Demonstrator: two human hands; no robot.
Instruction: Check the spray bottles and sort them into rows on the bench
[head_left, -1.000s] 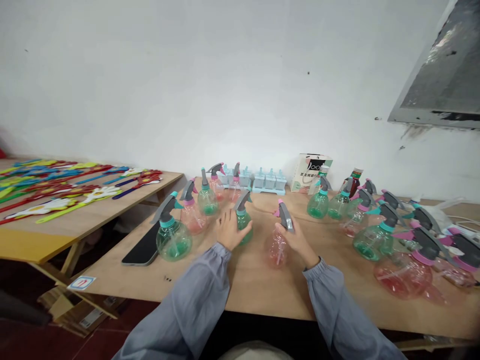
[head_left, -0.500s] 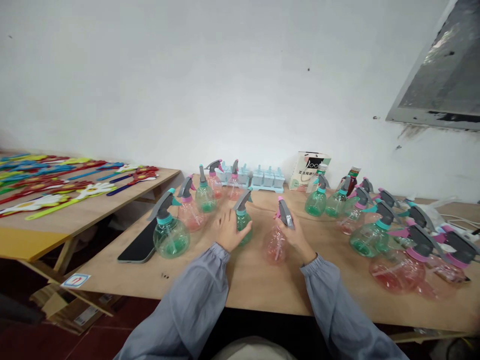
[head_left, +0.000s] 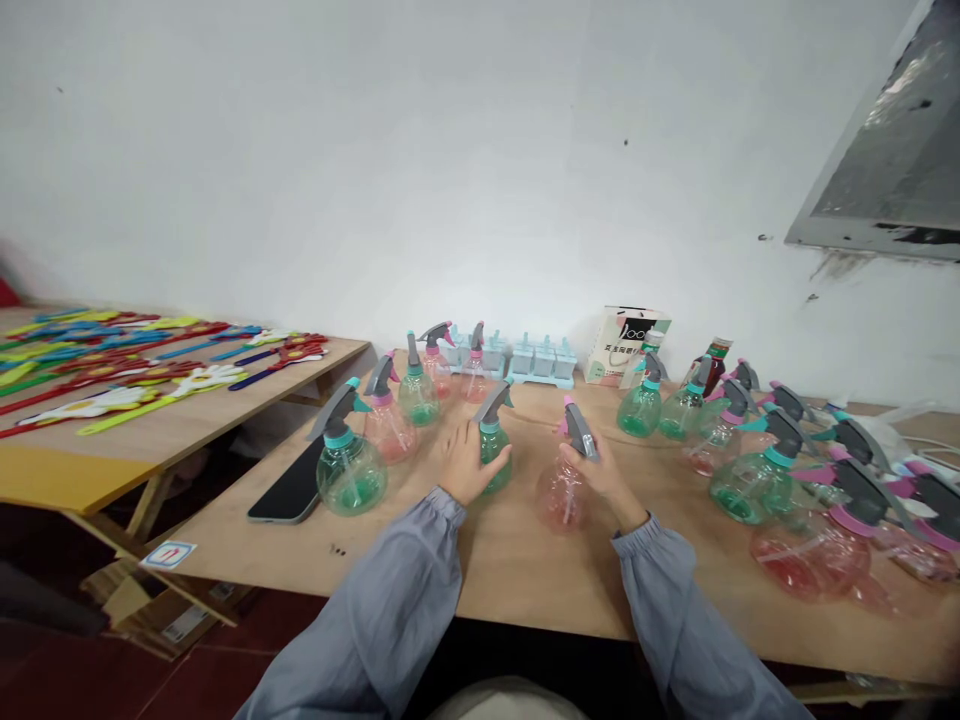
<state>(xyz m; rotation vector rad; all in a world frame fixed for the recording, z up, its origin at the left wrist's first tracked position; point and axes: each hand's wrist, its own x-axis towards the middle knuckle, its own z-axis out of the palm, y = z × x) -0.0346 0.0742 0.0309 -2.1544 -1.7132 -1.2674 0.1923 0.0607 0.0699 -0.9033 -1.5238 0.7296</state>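
Observation:
My left hand (head_left: 472,466) is wrapped round the side of a green spray bottle (head_left: 494,443) with a grey and teal trigger head; its thumb shows at the front. My right hand (head_left: 600,470) grips a pink spray bottle (head_left: 559,496) at the neck, just under its grey and pink head. Both bottles look upright on the wooden table (head_left: 517,570), a short way apart. Nearest on the left are another green spray bottle (head_left: 352,480) and a pink spray bottle (head_left: 390,432). The fingers behind each held bottle are partly hidden.
A dark phone (head_left: 289,490) lies at the left. Several spray bottles, among them a green one (head_left: 750,485) and a pink one (head_left: 810,560), crowd the right side. Pale blue moulds (head_left: 544,362) and a printed box (head_left: 626,345) stand by the wall. Another table (head_left: 247,395) holds colourful hand-shaped pieces.
The whole view has shifted slightly, so everything sits a little further right in the picture. Both hands stay on the same bottles.

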